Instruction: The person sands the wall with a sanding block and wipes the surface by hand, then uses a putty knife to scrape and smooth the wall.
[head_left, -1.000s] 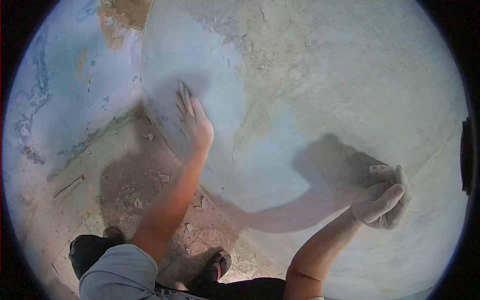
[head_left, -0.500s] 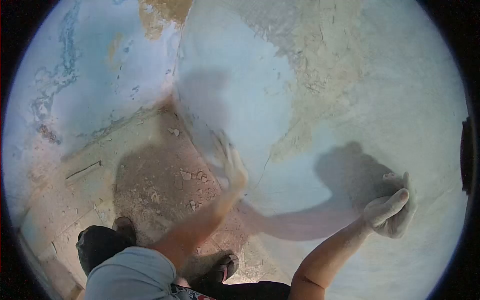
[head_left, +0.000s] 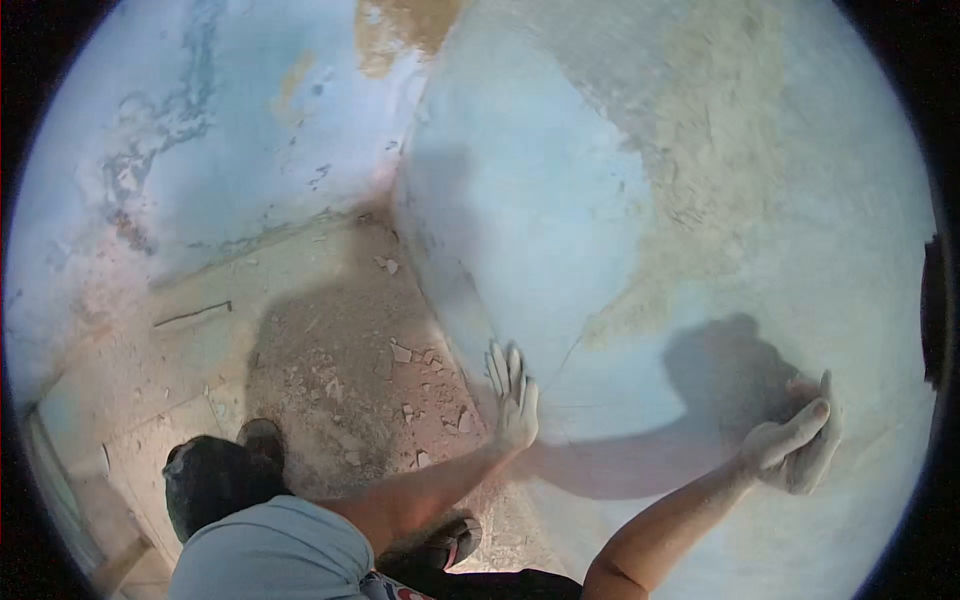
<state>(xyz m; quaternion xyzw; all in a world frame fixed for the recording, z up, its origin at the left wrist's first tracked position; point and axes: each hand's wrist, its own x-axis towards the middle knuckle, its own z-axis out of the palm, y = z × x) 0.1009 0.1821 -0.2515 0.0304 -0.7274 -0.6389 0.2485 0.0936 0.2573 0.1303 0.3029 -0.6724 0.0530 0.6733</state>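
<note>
My left hand (head_left: 513, 400) has its fingers stretched and slightly apart, at the low part of the pale blue plastered wall (head_left: 530, 210), beside a thin crack. It appears to lie against the surface, holding nothing. Farther right, my right hand (head_left: 798, 445) is curled, thumb pressed toward the fingers, close to the wall's smooth greyish area. Its palm side is hidden, and I cannot make out what it holds, if anything. Both hands look coated with whitish dust. A dark shadow of my right hand and arm falls on the wall.
Broken flakes (head_left: 402, 352) and rubble litter the dusty floor (head_left: 330, 370) along the wall's foot. A thin dark stick-like piece (head_left: 193, 314) lies at left. Another stained, peeling wall (head_left: 260, 150) meets this one in a corner. My shoes (head_left: 262, 440) stand on the floor.
My left hand has moved down and right along the wall, its fingers now sharper. The right hand sits slightly lower and farther right in view, still curled. The whole view has shifted somewhat.
</note>
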